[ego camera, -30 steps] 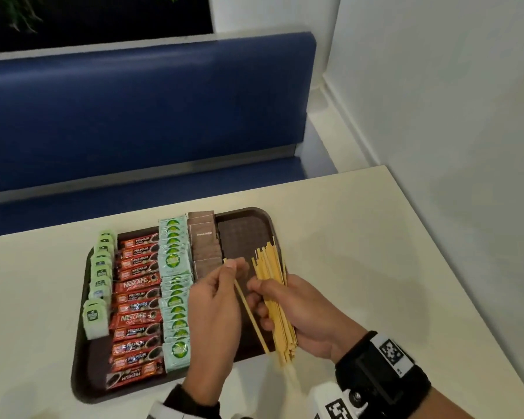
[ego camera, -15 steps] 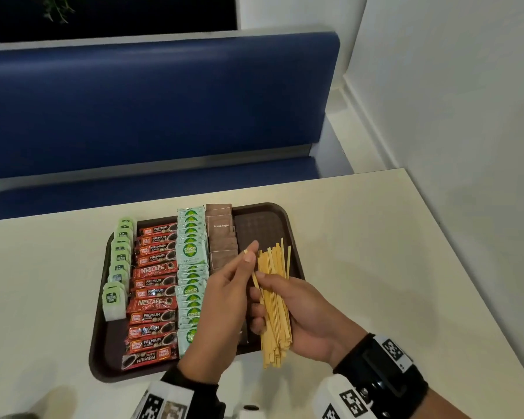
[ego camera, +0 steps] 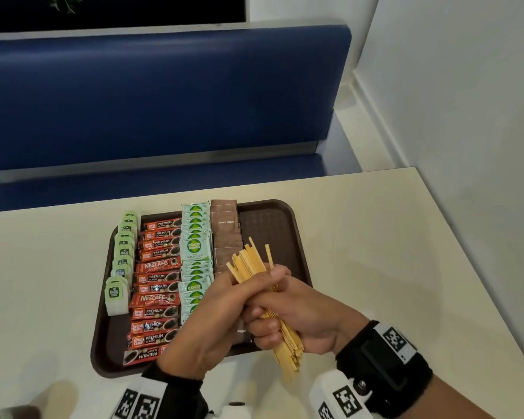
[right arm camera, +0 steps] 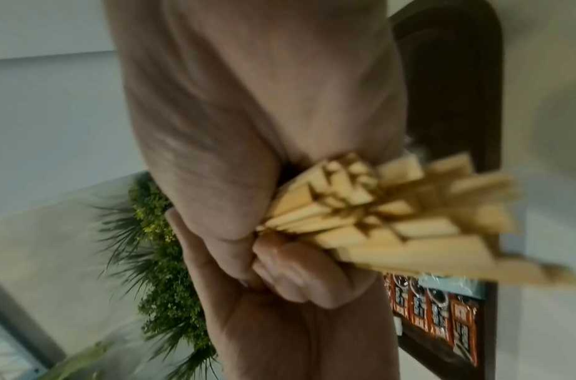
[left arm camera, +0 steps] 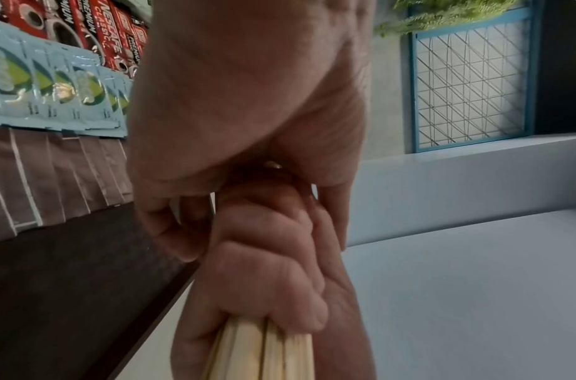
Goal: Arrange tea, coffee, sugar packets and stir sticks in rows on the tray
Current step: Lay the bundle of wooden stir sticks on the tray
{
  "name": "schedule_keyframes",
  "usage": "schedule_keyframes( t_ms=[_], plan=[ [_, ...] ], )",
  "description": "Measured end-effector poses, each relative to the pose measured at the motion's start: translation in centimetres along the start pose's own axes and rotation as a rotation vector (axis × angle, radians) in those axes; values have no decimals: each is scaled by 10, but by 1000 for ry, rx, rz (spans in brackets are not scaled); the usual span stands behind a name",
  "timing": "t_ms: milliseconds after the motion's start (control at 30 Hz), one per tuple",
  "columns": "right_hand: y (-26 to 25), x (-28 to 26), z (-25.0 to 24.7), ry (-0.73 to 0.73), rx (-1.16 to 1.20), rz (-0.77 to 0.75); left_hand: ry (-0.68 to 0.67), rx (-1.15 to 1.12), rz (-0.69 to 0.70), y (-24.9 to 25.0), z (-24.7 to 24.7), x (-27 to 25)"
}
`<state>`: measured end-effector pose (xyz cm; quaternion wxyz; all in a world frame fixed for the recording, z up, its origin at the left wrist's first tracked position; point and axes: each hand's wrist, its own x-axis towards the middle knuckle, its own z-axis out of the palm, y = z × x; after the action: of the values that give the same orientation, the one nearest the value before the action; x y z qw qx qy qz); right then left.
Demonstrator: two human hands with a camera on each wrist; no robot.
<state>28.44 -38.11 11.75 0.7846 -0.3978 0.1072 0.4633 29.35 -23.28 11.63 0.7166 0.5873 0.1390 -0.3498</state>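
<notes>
A brown tray holds rows of green tea bags, red coffee sachets, pale green coco sugar packets and brown sugar packets. Its right strip is bare. My right hand grips a bundle of wooden stir sticks above the tray's near right part, with the ends fanning up and to the left. My left hand is clasped round the same bundle, over the right hand's fingers. In the left wrist view the right hand's fingers curl round the sticks. The right wrist view shows the stick ends splayed.
The tray lies on a cream table with open surface to its right and left. A blue bench seat runs behind the table. A white wall closes the right side.
My left hand earlier pinched one stick apart from the bundle. It now clasps the whole bundle with the right hand, and the sticks tilt more to the left.
</notes>
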Motion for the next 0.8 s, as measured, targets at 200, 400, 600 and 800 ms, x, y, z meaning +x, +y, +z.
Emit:
schedule_keyframes(
  t_ms=[200,400,600,800],
  plan=[
    [-5,13,7,99,-360,51,82,-62,-3,-1,3,4],
    [-18,24,5,175,-486,-35,184,-175,163,4,3,5],
    [-17,17,-7,6,-144,-100,273,-202,267,13,5,5],
    [1,21,-20,238,404,-280,368,-452,561,47,-6,-4]
  ],
)
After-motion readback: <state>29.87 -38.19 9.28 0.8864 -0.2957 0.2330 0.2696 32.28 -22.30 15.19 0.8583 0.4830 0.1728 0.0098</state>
